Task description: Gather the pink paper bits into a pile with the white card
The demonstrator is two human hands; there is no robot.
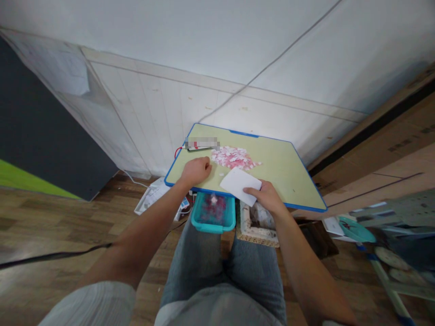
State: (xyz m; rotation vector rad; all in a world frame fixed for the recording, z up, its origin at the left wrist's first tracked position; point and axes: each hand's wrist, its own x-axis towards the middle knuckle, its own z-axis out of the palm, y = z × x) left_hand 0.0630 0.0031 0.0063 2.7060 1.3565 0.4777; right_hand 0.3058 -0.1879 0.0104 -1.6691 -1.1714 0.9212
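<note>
My right hand (265,194) grips a flat white rectangular card (238,183) by its near right corner, thumb on top. The card is tilted over the near edge of a small yellow-green table (278,172) with a blue rim. My left hand (197,170) rests at the table's left part with its fingers curled; whatever may be in them is hidden. Just beyond both hands spreads a heap of small pink and white pieces (234,157). Below the near edge, a teal plastic bin (214,227) holds blurred dark pink bits, with a whitish blurred spot above them.
A phone-like device (200,148), partly pixelated, lies at the table's back left with a red cord. A worn-edged box (258,240) stands right of the bin. White wall (204,54) lies behind, cardboard boxes (380,149) at right. Papers and cables (152,197) are on the floor left.
</note>
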